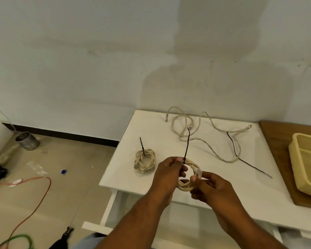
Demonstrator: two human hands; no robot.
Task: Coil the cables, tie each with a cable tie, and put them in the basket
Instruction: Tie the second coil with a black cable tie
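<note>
Scanning from the left edge of the white counter (126, 144), I see one tied coil (144, 161) lying flat with its black tie tail standing up; it has not gone into the basket. Just right of it, lifted above the counter's near edge, is the coil in hand (190, 175). My left hand (166, 174) pinches it at the top, grip narrow, right where the black cable tie (186, 144) locks around the strands, with the tail pointing up and away. My right hand (209, 187) closes on the lower right of the same coil, fingers curled through and around the loops.

I judge the tie is on but maybe not cinched; if the left pinch eases before it is tight, the stiff loops could spring apart and slide out of the band. Pulling the tail at an angle could also drag one strand out of the bundle.

Farther right, the loose cable (205, 133) sprawls across the back of the counter with a spare black tie (248, 159) lying across it; a careless reach could snag it or flick that tie to the floor. The woven basket (305, 166) sits at the far right on a wooden board (276, 141), well apart from both coils, so a toss could miss.
</note>
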